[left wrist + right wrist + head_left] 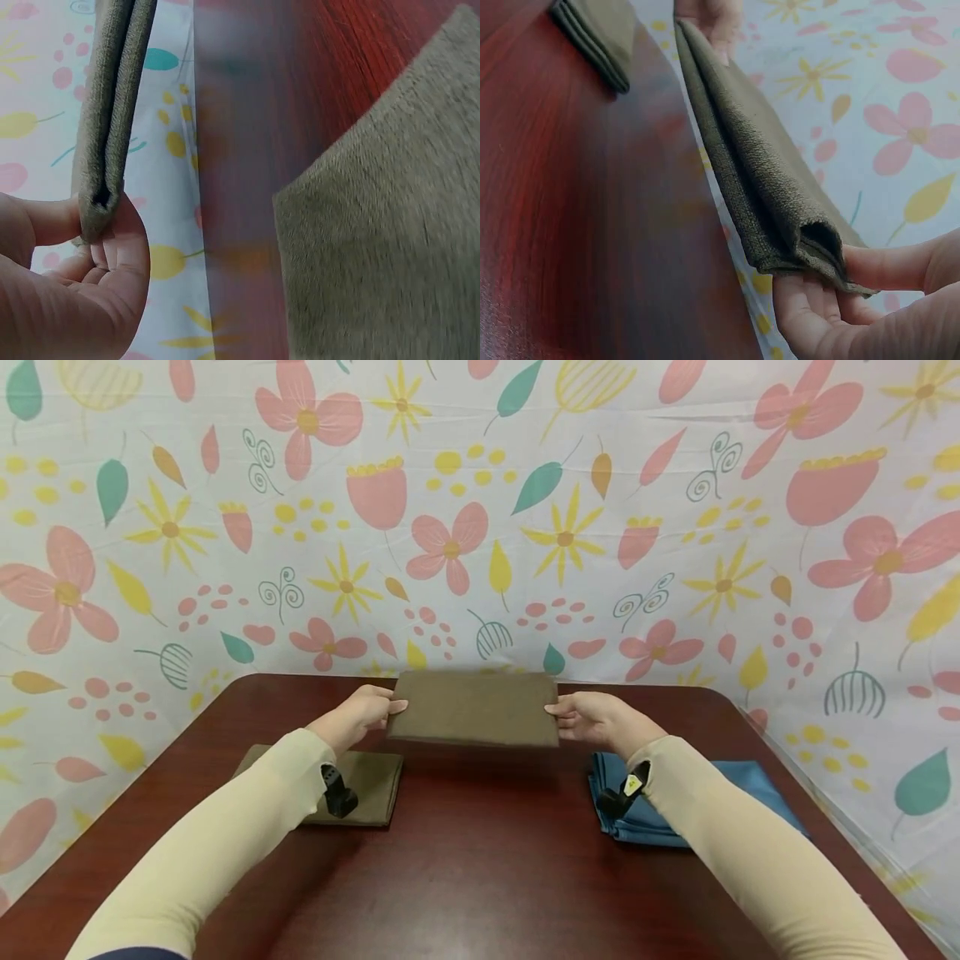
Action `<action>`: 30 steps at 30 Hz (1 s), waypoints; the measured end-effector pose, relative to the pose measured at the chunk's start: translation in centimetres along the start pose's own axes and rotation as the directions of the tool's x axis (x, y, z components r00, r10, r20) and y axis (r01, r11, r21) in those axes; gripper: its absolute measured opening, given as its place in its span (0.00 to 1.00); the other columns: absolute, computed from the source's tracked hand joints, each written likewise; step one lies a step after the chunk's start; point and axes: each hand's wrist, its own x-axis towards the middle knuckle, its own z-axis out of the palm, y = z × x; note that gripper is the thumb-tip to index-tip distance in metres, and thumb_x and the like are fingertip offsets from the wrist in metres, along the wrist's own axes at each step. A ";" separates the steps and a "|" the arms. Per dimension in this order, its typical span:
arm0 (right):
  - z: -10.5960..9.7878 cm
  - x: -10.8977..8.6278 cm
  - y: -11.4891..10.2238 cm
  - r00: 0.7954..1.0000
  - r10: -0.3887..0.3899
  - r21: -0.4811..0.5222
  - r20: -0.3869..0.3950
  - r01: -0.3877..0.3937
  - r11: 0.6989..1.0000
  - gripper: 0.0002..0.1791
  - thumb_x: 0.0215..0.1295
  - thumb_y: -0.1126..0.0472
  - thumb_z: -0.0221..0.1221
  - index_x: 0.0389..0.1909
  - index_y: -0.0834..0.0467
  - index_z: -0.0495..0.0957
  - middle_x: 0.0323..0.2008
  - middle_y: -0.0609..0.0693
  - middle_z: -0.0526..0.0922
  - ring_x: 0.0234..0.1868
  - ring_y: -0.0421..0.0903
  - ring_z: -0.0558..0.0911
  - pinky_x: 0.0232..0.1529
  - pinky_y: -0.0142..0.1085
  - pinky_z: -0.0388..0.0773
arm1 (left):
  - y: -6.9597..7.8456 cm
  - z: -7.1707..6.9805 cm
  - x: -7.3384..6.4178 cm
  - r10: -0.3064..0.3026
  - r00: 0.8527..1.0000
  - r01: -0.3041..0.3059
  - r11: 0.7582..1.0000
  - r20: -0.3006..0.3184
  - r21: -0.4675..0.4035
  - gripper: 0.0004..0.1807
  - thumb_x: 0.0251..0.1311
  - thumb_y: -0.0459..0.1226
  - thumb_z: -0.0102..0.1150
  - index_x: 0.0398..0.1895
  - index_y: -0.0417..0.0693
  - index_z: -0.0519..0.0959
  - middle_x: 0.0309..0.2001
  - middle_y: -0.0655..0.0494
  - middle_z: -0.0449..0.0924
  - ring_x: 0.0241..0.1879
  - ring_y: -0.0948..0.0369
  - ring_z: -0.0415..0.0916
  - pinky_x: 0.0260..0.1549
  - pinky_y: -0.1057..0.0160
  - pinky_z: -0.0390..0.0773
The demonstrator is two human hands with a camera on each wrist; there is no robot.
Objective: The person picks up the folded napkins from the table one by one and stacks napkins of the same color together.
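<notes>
A folded olive-brown cloth (474,708) is held up over the far part of the table, stretched between both hands. My left hand (365,714) pinches its left edge, thumb on the near face and fingers behind. On the opposite edge my right hand (596,718) pinches the cloth in the same way. Thick folded layers of this cloth (757,150) show in the right wrist view, with a rolled opening near the right fingers. A second folded olive-brown cloth (375,785) lies on the table below my left forearm, which partly covers it.
A folded blue cloth (645,818) lies on the right of the dark red-brown wooden table (480,877), partly under my right forearm. Behind the table hangs a white curtain (480,477) with flowers and leaves. Both wrists carry small black cameras (339,793).
</notes>
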 end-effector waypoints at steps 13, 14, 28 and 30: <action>1.4 -1.8 1.2 0.998 -0.011 -0.005 0.057 0.011 1.000 0.43 0.74 0.69 0.46 0.75 0.62 0.25 0.76 0.64 0.29 0.77 0.59 0.34 0.76 0.50 0.42 | -0.6 -2.1 -2.1 0.061 0.997 -0.061 0.998 0.055 -0.011 0.30 0.70 0.40 0.53 0.71 0.38 0.60 0.63 0.41 0.69 0.56 0.53 0.74 0.57 0.55 0.75; 1.5 -1.9 1.3 0.998 -0.012 -0.010 0.066 0.013 1.000 0.43 0.74 0.68 0.46 0.75 0.62 0.25 0.76 0.64 0.29 0.77 0.59 0.34 0.76 0.50 0.42 | -0.8 -2.3 -2.2 0.072 0.995 -0.070 0.997 0.069 -0.032 0.26 0.71 0.39 0.53 0.67 0.38 0.64 0.59 0.44 0.72 0.49 0.56 0.76 0.52 0.58 0.77; 4.4 -1.4 2.1 0.997 -0.021 -0.006 0.073 0.022 1.000 0.42 0.74 0.68 0.47 0.76 0.61 0.28 0.76 0.64 0.34 0.77 0.60 0.38 0.75 0.52 0.48 | -1.7 -5.2 -3.5 0.059 0.988 -0.043 0.993 0.140 -0.113 0.37 0.75 0.40 0.44 0.77 0.36 0.40 0.74 0.39 0.49 0.67 0.52 0.61 0.39 0.74 0.73; 4.8 -1.3 2.3 0.997 -0.027 0.011 0.072 0.026 1.000 0.42 0.74 0.68 0.47 0.76 0.62 0.29 0.76 0.65 0.36 0.77 0.60 0.41 0.75 0.52 0.48 | -1.9 -5.6 -3.6 0.048 0.990 -0.037 0.995 0.132 -0.091 0.38 0.75 0.40 0.44 0.77 0.37 0.37 0.76 0.39 0.41 0.65 0.54 0.62 0.39 0.74 0.72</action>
